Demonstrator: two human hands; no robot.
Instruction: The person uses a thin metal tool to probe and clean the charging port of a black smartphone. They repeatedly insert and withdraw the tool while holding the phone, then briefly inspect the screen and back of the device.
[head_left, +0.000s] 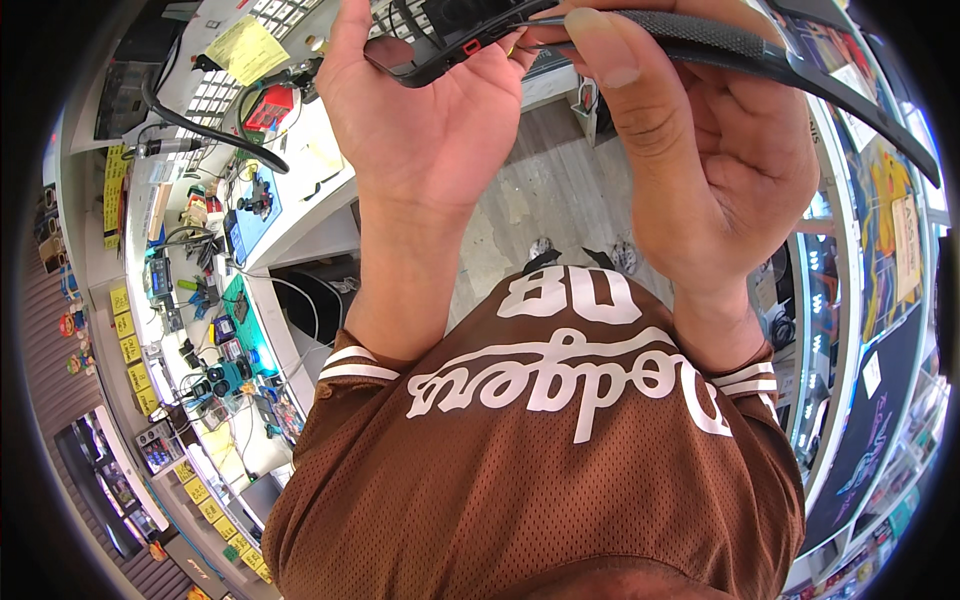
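Both hands are raised close to the camera at the top of the view. My left hand (420, 110) grips a black phone case with a small red button (440, 50), its fingers wrapped around the case's edge. My right hand (700, 150) pinches a black textured strap-like piece (720, 40) between thumb and fingers; that piece curves off toward the right edge. The strap's end meets the case where the two hands come together. Below the hands is my brown mesh jersey with white lettering (560, 440).
A white workbench (300, 150) runs down the left, crowded with tools, cables, a blue mat (255, 215) and yellow notes. A glass display counter (850, 300) curves along the right. Grey wood floor (550, 190) and my shoes lie below.
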